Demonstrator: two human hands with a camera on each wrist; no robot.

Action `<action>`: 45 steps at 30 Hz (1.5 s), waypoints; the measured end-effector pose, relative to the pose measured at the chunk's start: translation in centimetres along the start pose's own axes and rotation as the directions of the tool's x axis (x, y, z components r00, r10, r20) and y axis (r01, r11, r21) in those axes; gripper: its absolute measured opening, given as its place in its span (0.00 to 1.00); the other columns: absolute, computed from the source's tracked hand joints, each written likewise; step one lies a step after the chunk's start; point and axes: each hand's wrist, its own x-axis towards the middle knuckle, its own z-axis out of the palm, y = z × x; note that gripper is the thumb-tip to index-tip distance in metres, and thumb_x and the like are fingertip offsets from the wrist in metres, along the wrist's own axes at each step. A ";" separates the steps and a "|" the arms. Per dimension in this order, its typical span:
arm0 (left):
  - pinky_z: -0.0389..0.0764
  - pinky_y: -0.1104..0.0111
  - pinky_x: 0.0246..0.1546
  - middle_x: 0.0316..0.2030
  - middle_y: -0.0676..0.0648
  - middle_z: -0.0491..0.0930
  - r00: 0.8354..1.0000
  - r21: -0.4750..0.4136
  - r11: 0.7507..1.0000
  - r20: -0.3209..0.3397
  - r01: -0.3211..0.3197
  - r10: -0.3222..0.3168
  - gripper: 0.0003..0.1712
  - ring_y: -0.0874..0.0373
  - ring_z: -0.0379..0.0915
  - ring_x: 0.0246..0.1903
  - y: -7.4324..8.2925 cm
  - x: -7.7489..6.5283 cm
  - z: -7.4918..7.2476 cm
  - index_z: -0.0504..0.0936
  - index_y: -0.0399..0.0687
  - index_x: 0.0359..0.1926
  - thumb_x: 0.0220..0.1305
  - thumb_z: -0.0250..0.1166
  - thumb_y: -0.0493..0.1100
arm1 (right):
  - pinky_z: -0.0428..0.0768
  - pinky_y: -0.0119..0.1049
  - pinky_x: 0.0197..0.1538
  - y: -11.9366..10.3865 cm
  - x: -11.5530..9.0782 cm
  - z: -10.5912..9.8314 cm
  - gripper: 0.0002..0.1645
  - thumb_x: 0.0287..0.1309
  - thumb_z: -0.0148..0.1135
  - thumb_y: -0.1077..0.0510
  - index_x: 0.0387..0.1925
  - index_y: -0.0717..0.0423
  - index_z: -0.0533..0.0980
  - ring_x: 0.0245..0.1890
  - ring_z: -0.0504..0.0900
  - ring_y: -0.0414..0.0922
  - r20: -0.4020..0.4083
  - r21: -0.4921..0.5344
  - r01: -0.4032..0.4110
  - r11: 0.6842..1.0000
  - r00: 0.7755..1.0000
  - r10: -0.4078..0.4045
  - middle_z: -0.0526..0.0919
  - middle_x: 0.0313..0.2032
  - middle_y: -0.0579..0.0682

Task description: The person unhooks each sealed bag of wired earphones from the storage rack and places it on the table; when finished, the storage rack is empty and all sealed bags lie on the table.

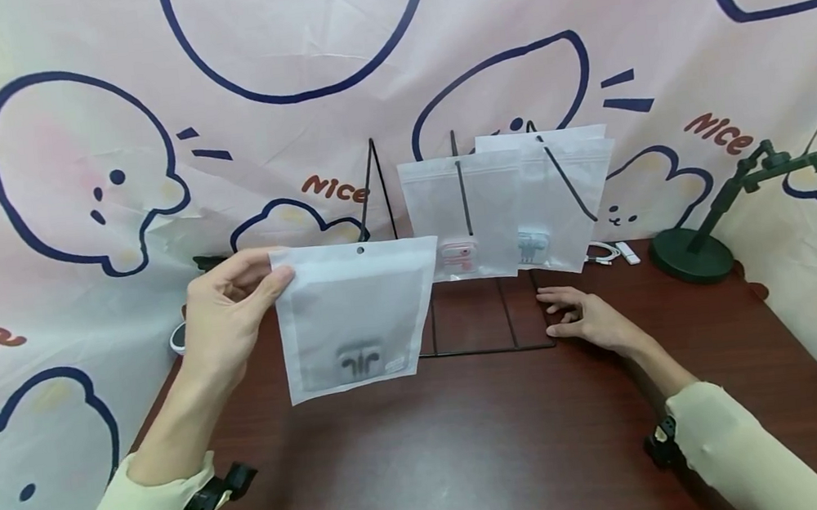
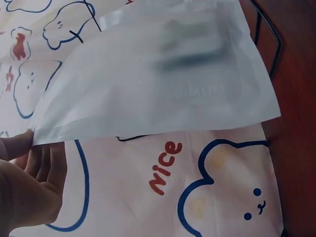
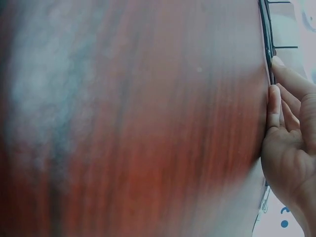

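My left hand (image 1: 225,305) pinches the top left corner of a white zip pouch (image 1: 354,301) between thumb and fingers. The pouch hangs in front of a black wire rack (image 1: 487,351) and has a round hole at its top edge. A dark object shows through near its bottom, too blurred to name. In the left wrist view the pouch (image 2: 128,94) stretches from the fingertips towards the upper right. Beside the rack's front right corner my right hand (image 1: 592,321) rests, its extended fingertips touching the base wire (image 3: 267,29).
Other white pouches (image 1: 440,203) hang on the rack's prongs, with pink and pale blue items showing inside. A dark green stand (image 1: 692,255) and a white cable (image 1: 603,253) are at the back right. A patterned cloth (image 1: 312,18) covers the wall behind the brown table (image 1: 429,466).
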 end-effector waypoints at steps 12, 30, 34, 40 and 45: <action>0.79 0.76 0.39 0.36 0.55 0.90 0.997 0.092 0.993 0.036 0.070 -0.074 0.11 0.61 0.82 0.39 -0.9 -0.9 -3.3 0.88 0.41 0.51 0.68 0.71 0.37 | 0.78 0.30 0.53 0.1 0.0 0.2 0.40 0.63 0.74 0.56 0.74 0.55 0.70 0.61 0.76 0.52 -0.004 -0.023 -0.011 1.000 1.000 0.011 0.69 0.73 0.54; 0.83 0.76 0.41 0.37 0.61 0.88 0.920 0.002 0.923 0.083 0.385 -0.384 0.14 0.66 0.83 0.38 -8.5 1.3 -6.1 0.83 0.48 0.52 0.71 0.69 0.47 | 0.78 0.38 0.56 -0.6 -0.2 0.0 0.39 0.64 0.73 0.56 0.74 0.59 0.69 0.63 0.76 0.55 -0.004 -0.024 0.003 1.000 1.000 -0.003 0.69 0.73 0.58; 0.83 0.76 0.41 0.38 0.63 0.87 0.907 0.035 0.911 0.080 0.411 -0.413 0.17 0.67 0.83 0.38 -10.1 2.3 -6.2 0.80 0.46 0.55 0.72 0.68 0.49 | 0.77 0.36 0.56 -0.4 -0.1 0.0 0.39 0.64 0.73 0.56 0.73 0.58 0.70 0.63 0.76 0.55 -0.006 -0.021 0.004 1.000 1.000 -0.005 0.69 0.73 0.57; 0.82 0.77 0.43 0.42 0.64 0.83 0.885 0.116 0.881 0.034 0.459 -0.465 0.25 0.66 0.80 0.42 -12.4 3.8 -5.4 0.77 0.46 0.61 0.73 0.66 0.55 | 0.77 0.33 0.54 0.0 0.0 0.0 0.39 0.64 0.73 0.56 0.73 0.58 0.71 0.62 0.76 0.55 -0.011 -0.019 0.005 1.000 1.000 -0.005 0.69 0.72 0.57; 0.82 0.76 0.43 0.48 0.57 0.79 0.867 0.108 0.862 0.012 0.495 -0.499 0.29 0.64 0.78 0.45 -14.1 5.0 -4.3 0.75 0.44 0.65 0.74 0.64 0.56 | 0.78 0.34 0.55 0.0 0.0 0.0 0.38 0.63 0.74 0.57 0.72 0.59 0.71 0.62 0.77 0.55 -0.016 -0.015 0.009 1.000 1.000 -0.009 0.70 0.72 0.57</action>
